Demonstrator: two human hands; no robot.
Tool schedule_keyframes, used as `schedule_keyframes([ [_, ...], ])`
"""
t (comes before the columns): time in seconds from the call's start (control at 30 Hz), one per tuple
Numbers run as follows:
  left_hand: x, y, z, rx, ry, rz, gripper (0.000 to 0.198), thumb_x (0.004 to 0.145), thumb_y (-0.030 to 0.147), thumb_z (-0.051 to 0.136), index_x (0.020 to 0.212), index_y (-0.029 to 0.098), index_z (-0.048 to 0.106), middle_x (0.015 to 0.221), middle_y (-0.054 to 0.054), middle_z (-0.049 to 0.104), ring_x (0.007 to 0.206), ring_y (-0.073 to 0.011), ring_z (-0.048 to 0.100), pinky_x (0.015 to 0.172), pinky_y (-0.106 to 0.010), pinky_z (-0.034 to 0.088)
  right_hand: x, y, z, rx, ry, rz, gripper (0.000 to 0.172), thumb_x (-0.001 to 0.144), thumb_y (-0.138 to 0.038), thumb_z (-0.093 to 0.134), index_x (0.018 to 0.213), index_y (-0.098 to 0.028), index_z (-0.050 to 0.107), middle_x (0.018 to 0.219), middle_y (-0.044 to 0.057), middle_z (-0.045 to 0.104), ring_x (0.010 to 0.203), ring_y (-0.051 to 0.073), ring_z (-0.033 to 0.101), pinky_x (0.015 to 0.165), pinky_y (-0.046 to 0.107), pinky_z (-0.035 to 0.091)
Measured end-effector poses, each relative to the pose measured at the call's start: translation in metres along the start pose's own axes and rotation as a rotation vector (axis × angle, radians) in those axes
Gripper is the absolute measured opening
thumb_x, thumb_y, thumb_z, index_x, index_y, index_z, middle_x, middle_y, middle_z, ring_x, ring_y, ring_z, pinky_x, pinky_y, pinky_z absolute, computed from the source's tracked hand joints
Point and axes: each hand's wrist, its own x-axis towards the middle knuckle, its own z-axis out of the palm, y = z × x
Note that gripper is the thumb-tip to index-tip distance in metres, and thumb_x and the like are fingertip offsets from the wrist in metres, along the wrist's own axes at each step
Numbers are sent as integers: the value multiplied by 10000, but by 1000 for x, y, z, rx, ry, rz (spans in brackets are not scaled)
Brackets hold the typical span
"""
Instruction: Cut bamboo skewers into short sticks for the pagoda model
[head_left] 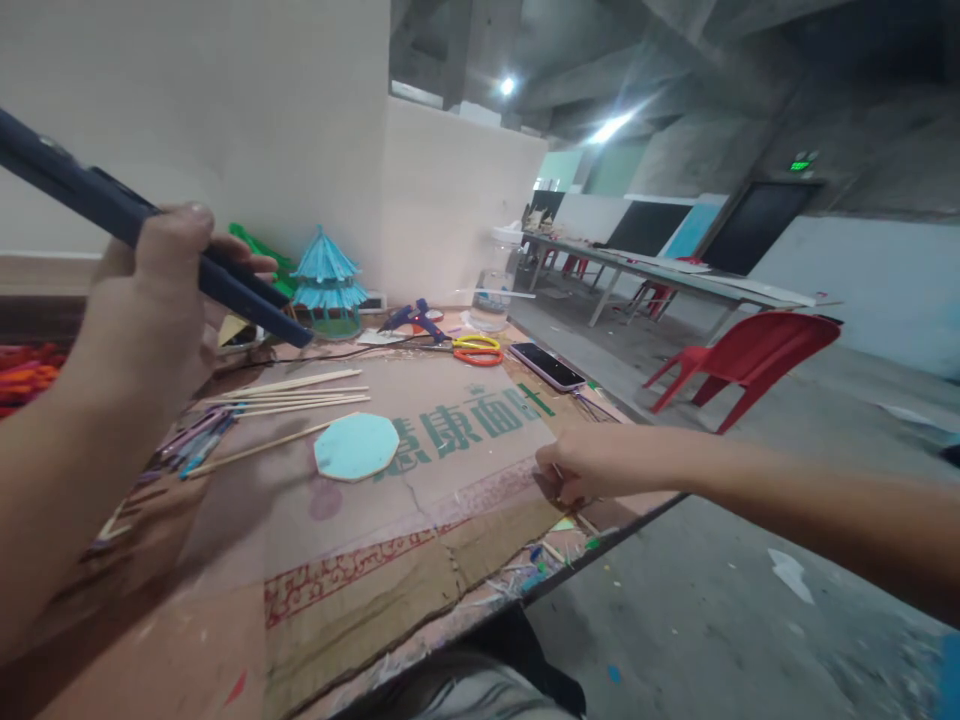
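A dark blue tool (82,195) is gripped in the left hand (161,290), above the left side of the table (172,640); the right hand (581,463) is curled near its right corner, any hold unclear. A pale blue octagon (356,447) is laid on printed cardboard (465,470) beside wooden sticks (315,380).

A red chair (780,348) stands near a long table (637,261), a green sign (802,161) glowing above a door (756,228).
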Motion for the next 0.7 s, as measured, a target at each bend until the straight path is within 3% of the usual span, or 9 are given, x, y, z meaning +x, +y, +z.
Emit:
schedule_keyframes([
  [0.13, 5, -6, -4, 2, 19, 23, 120, 900, 188, 497, 798, 215, 555, 694, 20, 574, 748, -191, 656, 848, -406, 562, 2, -3, 22, -68, 60, -132, 213, 792, -178, 538, 886, -182, 729, 780, 81, 691, 705, 196, 596, 601, 288, 358],
  [0.27, 10, -14, -8, -2, -3, 97, 129, 913, 187, 486, 803, 213, 547, 663, 40, 550, 727, -174, 655, 852, -400, 570, -7, -4, 11, -57, 68, -125, 230, 792, -119, 511, 859, -192, 719, 775, 83, 680, 682, 185, 581, 617, 294, 374],
  [0.3, 10, -14, -8, -5, -20, 99, 131, 919, 203, 487, 804, 218, 547, 667, 44, 548, 734, -169, 656, 866, -390, 570, -10, -4, 3, -28, -9, -87, 199, 776, -121, 530, 834, -183, 710, 748, 70, 668, 656, 173, 575, 596, 282, 376],
  [0.4, 9, -13, -9, -18, -35, 62, 114, 911, 242, 503, 808, 241, 553, 697, 47, 552, 787, -167, 663, 885, -353, 574, -18, 2, -17, 213, -502, -48, 105, 762, -201, 590, 804, -162, 678, 646, 4, 616, 572, 139, 572, 540, 237, 400],
  [0.43, 8, -13, -9, -17, -28, 48, 106, 904, 251, 512, 807, 246, 555, 704, 45, 553, 805, -171, 665, 883, -345, 577, -19, 4, -21, 269, -586, -21, 111, 774, -232, 586, 775, -156, 668, 609, -9, 595, 540, 130, 560, 522, 229, 401],
  [0.47, 8, -12, -9, -14, -23, 43, 100, 896, 251, 520, 804, 246, 559, 710, 41, 552, 816, -175, 666, 881, -345, 579, -20, 6, -22, 275, -577, 22, 144, 789, -252, 571, 731, -152, 657, 577, -12, 577, 511, 123, 540, 506, 227, 393],
  [0.57, 8, -12, -8, -15, -24, 69, 108, 901, 246, 519, 802, 235, 562, 697, 38, 541, 780, -175, 660, 884, -367, 578, -17, 2, -10, 96, -267, 137, 255, 796, -274, 547, 596, -145, 638, 534, 16, 565, 471, 116, 485, 474, 241, 332],
  [0.7, 10, -14, -8, 1, -14, 74, 120, 909, 212, 495, 802, 217, 550, 677, 39, 553, 747, -173, 658, 874, -393, 581, -13, -17, 14, -86, -91, 137, 233, 790, -325, 593, 721, -158, 741, 656, 62, 666, 573, 152, 565, 514, 255, 320],
])
